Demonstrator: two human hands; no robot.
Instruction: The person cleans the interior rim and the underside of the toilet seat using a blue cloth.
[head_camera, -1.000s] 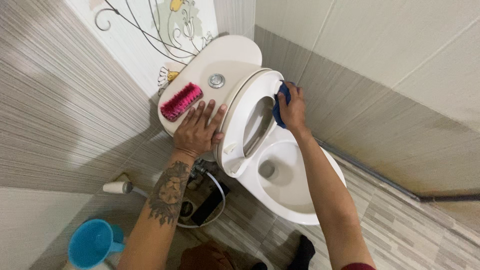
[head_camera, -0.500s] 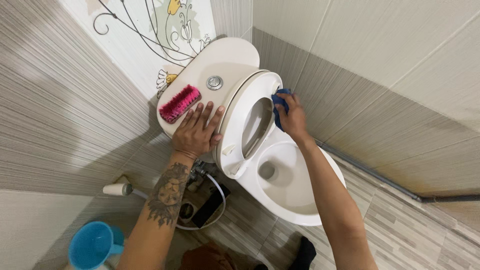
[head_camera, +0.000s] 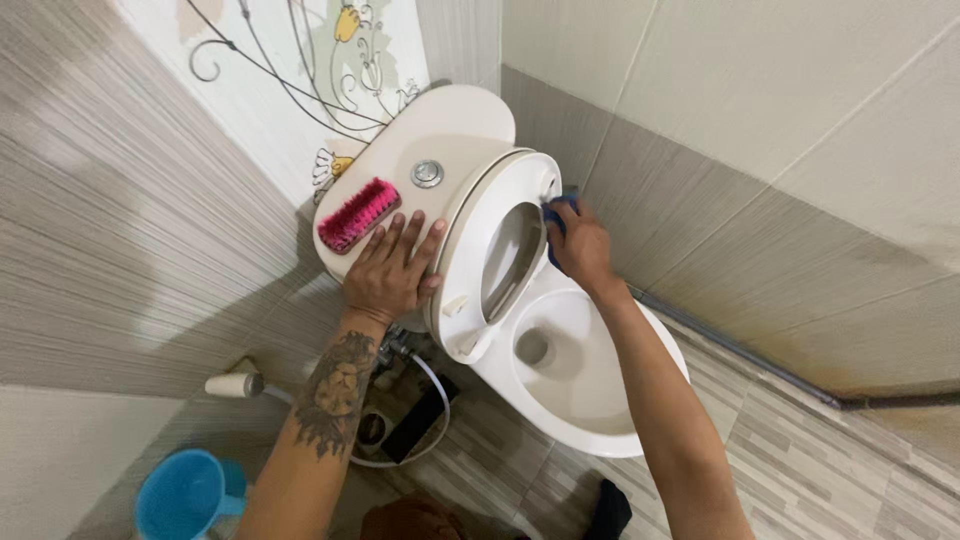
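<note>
A white toilet stands in a tiled corner, its bowl (head_camera: 590, 395) open below me. Its raised seat (head_camera: 492, 225) leans back against the cistern lid (head_camera: 455, 125). My left hand (head_camera: 392, 268) lies flat on the lid with fingers spread, its fingertips touching the edge of the raised seat. My right hand (head_camera: 578, 247) presses a blue cloth (head_camera: 558, 208) against the seat's upper right rim. A pink scrubbing brush (head_camera: 358, 214) rests on the lid just left of my left hand, near the round flush button (head_camera: 427, 173).
A blue plastic scoop (head_camera: 185, 492) stands on the floor at lower left. A white spray nozzle (head_camera: 232, 384) with its hose (head_camera: 432, 420) lies beside the toilet base. Grey striped wall tiles close in on both sides, and a dark pipe (head_camera: 760, 365) runs along the right wall's foot.
My right hand with the blue cloth has slid a little down and left along the seat's rim. My left hand has stayed on the lid.
</note>
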